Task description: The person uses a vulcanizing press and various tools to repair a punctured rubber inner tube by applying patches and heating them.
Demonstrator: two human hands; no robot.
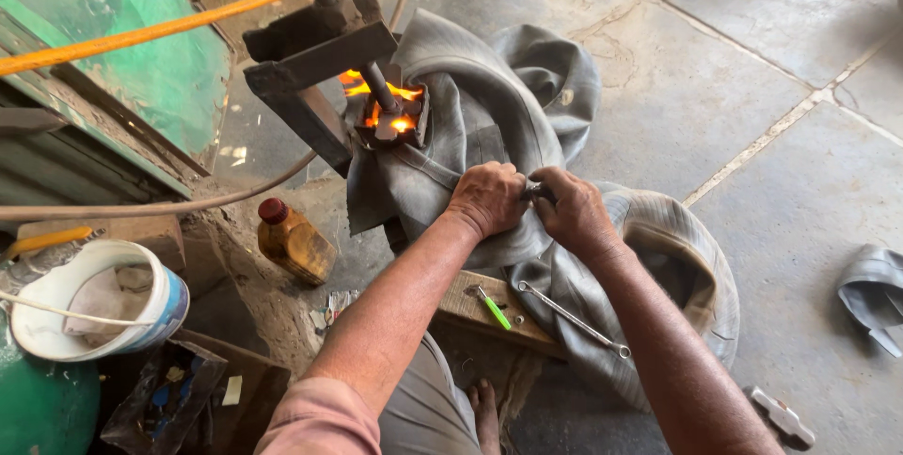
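Note:
A grey rubber inner tube (489, 107) lies crumpled on the stone floor, part of it clamped under a metal press (324, 50) where flames (390, 116) burn. My left hand (487, 198) presses down on a fold of the tube. Close beside it, my right hand (572, 213) pinches a small dark metal piece, likely the tube's valve, against the rubber. Both hands nearly touch. What exactly sits between my right fingers is partly hidden.
A spanner (574, 319) and a small green tool (493, 309) lie on a wooden block (470, 309) near my knee. An amber bottle with a red cap (293, 240), a white bucket (141, 309), an orange hose (169, 27) and a rubber scrap (873, 290) are around.

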